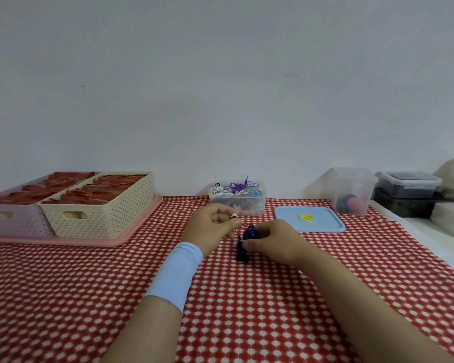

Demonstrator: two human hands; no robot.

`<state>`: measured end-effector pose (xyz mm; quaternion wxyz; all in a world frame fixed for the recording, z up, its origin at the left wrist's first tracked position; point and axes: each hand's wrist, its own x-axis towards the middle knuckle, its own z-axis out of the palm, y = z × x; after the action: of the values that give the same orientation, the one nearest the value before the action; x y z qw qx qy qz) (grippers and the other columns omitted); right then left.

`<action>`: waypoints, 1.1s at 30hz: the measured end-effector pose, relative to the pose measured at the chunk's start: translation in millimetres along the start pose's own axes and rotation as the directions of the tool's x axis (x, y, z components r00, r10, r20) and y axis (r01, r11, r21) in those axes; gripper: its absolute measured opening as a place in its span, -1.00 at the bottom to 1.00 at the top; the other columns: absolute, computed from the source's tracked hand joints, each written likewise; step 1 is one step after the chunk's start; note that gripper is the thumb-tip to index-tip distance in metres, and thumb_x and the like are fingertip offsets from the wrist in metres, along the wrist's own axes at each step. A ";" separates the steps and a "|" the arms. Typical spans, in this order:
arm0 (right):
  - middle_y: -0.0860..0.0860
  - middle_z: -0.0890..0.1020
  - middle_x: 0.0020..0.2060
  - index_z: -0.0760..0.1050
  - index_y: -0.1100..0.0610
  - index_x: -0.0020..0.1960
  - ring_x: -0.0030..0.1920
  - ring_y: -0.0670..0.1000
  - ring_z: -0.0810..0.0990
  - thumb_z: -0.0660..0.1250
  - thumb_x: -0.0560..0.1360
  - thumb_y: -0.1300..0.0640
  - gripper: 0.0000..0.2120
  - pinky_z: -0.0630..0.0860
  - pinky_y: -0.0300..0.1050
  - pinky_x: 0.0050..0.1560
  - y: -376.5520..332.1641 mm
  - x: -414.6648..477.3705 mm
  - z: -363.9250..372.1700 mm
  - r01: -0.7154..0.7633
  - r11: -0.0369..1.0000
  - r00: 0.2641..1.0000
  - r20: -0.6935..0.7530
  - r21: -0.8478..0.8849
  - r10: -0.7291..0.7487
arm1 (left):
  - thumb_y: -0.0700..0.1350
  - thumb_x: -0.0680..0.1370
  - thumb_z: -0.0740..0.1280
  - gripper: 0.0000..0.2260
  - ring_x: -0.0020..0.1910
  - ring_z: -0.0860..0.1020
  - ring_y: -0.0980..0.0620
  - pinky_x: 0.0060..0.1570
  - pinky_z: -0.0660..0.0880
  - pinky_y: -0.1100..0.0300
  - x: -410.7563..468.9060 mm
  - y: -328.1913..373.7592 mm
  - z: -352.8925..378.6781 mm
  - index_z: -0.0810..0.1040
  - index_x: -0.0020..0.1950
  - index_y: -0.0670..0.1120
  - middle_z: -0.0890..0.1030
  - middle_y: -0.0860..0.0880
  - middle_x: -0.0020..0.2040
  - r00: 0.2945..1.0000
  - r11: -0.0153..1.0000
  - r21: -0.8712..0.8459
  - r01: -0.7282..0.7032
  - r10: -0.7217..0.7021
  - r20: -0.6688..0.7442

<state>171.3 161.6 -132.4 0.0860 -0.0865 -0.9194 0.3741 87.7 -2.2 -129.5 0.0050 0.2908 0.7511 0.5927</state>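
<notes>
While right hand (270,242) pinches one dark blue cord bundle (243,255), long axis near-vertical at frame centre, left hand (211,226) pinches one white tip (234,215).

two hands (212,226) (271,243), two baskets (110,218) (21,224), one blue lid (325,225), one navy cord bundle (243,254)

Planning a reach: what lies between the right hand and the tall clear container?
A light-blue lid with a yellow centre lies flat on the checked tablecloth there, seen in the head view.

cream basket (100,205), blue lid (309,219), clear earphone box (237,199)
</notes>
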 end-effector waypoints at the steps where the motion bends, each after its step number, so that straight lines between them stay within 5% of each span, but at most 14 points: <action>1: -0.07 0.65 -0.24 0.68 0.06 0.05 -0.23 -0.11 0.57 0.49 0.48 0.00 -0.80 0.47 -0.21 -0.20 -0.9 2.1 1.0 -0.003 1.000 1.000 0.002 -0.003 0.003 | -0.22 0.47 0.49 -0.84 -0.34 0.66 0.04 -0.22 0.61 0.23 0.2 -1.4 -1.2 0.64 0.02 -0.07 0.71 -0.04 -0.19 1.000 1.000 0.004 0.002 -0.002 -0.006; 7: 0.02 0.68 0.07 0.53 0.11 0.36 -0.08 -0.06 0.60 0.40 0.52 0.10 -0.59 0.55 -0.11 0.09 0.9 14.8 -0.1 -0.108 0.994 0.990 -0.094 -0.033 0.104 | -0.22 0.46 0.50 -0.86 -0.36 0.66 0.09 -0.29 0.56 0.33 5.2 -6.9 -0.1 0.70 0.01 -0.11 0.70 -0.01 -0.25 0.997 0.997 0.051 0.065 -0.063 -0.041; 10: 0.06 0.70 -0.01 0.64 0.12 0.07 -0.07 0.00 0.62 0.34 0.52 -0.08 -0.70 0.57 -0.03 0.06 -7.2 16.2 -0.1 -0.150 0.986 0.983 -0.118 -0.069 0.142 | -0.19 0.46 0.51 -0.85 -0.35 0.66 0.12 -0.30 0.56 0.34 10.1 -8.9 -1.5 0.69 0.01 -0.05 0.70 0.02 -0.23 0.995 0.994 0.068 0.088 -0.085 -0.048; 12: 0.03 0.66 -0.26 0.61 0.14 -0.19 -0.21 0.01 0.59 0.35 0.42 -0.33 -0.50 0.53 -0.04 -0.13 -16.2 18.0 4.8 -0.202 0.966 0.979 -0.036 -0.160 0.199 | -0.19 0.45 0.51 -0.79 -0.30 0.67 0.12 -0.22 0.60 0.29 13.8 -11.3 -3.7 0.68 0.05 0.00 0.70 0.03 -0.17 0.995 0.993 0.085 0.087 -0.084 -0.045; 14: -0.04 0.62 -0.33 0.59 0.10 -0.23 -0.25 -0.05 0.59 0.40 0.30 -0.45 -0.43 0.48 -0.12 -0.27 -22.7 22.9 12.3 -0.229 0.924 0.969 0.015 -0.307 0.246 | -0.20 0.44 0.52 -0.74 -0.25 0.69 0.09 -0.07 0.63 0.18 18.6 -13.8 -5.6 0.65 0.09 0.03 0.69 0.02 -0.12 0.994 0.989 0.101 0.104 -0.101 -0.040; 18: 0.03 0.68 -0.19 0.67 0.12 -0.01 -0.16 0.02 0.68 0.51 0.38 -0.13 -0.65 0.67 -0.04 -0.14 -30.6 37.5 9.8 -0.213 0.915 0.964 0.081 -0.344 0.255 | -0.22 0.43 0.52 -0.81 -0.27 0.69 0.07 -0.06 0.64 0.14 26.1 -15.2 -10.6 0.63 -0.04 0.01 0.69 -0.01 -0.12 0.990 0.979 0.145 0.143 -0.141 -0.029; 22: 0.13 0.70 -0.18 0.69 0.15 0.01 -0.26 0.13 0.71 0.40 0.45 0.16 -0.82 0.70 0.06 -0.20 -31.0 50.0 -7.7 -0.191 0.957 0.978 0.038 -0.219 0.204 | -0.21 0.42 0.52 -0.87 -0.26 0.68 0.09 -0.05 0.63 0.16 40.0 -11.3 -19.8 0.66 -0.09 -0.02 0.70 0.01 -0.20 0.994 0.979 0.173 0.104 -0.097 -0.049; 28: 0.00 0.72 -0.10 0.68 0.03 0.04 -0.25 -0.06 0.60 0.43 0.43 0.17 -0.80 0.49 -0.21 -0.29 -42.8 86.1 -57.7 -0.044 0.991 0.993 -0.115 -0.127 0.029 | -0.15 0.45 0.49 -0.85 -0.16 0.65 0.11 -0.06 0.58 0.24 88.5 18.8 -26.5 0.67 -0.03 0.06 0.68 0.09 -0.11 0.994 0.984 0.178 0.017 0.003 -0.108; 33: -0.02 0.69 -0.09 0.65 0.02 0.06 -0.35 -0.11 0.51 0.41 0.48 0.17 -0.82 0.41 -0.23 -0.33 -57.6 129.0 -92.0 0.037 0.992 0.985 -0.162 -0.119 -0.056 | -0.06 0.49 0.47 -0.86 -0.14 0.64 0.08 -0.19 0.54 0.25 141.9 41.9 -31.3 0.63 0.03 0.09 0.65 0.11 -0.08 0.996 0.968 0.251 0.010 0.012 -0.083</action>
<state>61.2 211.7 -14.9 0.1654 -0.1005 -0.9309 0.3098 -23.2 38.3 -34.9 -0.0637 0.2643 0.8195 0.5045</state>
